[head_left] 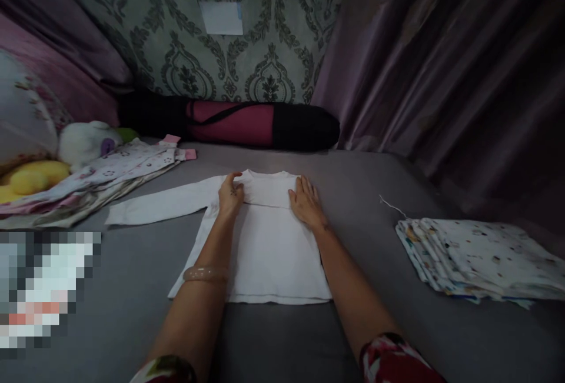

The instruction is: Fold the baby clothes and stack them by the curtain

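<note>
A small white long-sleeved shirt [278, 253] lies spread on the grey bed sheet, its neckline away from me. One sleeve stretches out to the left, while the other is folded across the chest. At the left shoulder, my left hand [230, 196] has its fingers curled in at the cuff end of the folded sleeve and looks closed on the cloth; its fingertips are partly hidden. On the right shoulder fold my right hand [308, 202] rests flat and open, fingers stretched forward.
To the right sits a stack of folded printed clothes [489, 253]. Patterned baby clothes [119, 165] lie at the left, beside a white plush toy [86, 142] and a yellow one [37, 178]. A black and magenta long bag [238, 124] lies along the wall. Purple curtains [441, 65] hang at the right.
</note>
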Available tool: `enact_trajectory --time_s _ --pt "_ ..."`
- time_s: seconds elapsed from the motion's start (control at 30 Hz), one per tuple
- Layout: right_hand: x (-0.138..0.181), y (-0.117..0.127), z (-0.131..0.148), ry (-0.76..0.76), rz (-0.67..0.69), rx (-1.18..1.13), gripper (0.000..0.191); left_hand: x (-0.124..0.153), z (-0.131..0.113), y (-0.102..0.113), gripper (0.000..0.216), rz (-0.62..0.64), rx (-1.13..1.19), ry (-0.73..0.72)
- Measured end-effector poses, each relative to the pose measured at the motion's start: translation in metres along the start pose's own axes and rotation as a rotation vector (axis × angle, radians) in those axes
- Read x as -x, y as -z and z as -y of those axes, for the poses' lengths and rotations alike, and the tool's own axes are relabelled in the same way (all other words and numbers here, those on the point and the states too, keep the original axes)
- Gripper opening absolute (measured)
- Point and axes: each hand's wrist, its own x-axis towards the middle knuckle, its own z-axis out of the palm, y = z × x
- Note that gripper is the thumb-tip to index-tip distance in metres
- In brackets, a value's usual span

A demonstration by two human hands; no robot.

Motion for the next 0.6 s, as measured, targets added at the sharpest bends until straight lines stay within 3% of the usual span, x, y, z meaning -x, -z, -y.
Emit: enact_trajectory --time_s 0.17,0.47,0.6 --pt "0.0 0.0 0.002 -0.021 0.027 0.026 0.066 0.001 -0.001 -0.001 0.037 -0.011 -0.173 -0.131" --pt "-0.012 0.009 0.006 -0.081 0.185 0.113 0.067 -0.004 0.011 -0.001 0.031 0.058 -0.302 -0.224" --pt "-0.013 0.01 0.016 0.025 0.07 0.169 0.064 -0.002 0.011 -0.001 0.044 0.149 -0.297 -0.278"
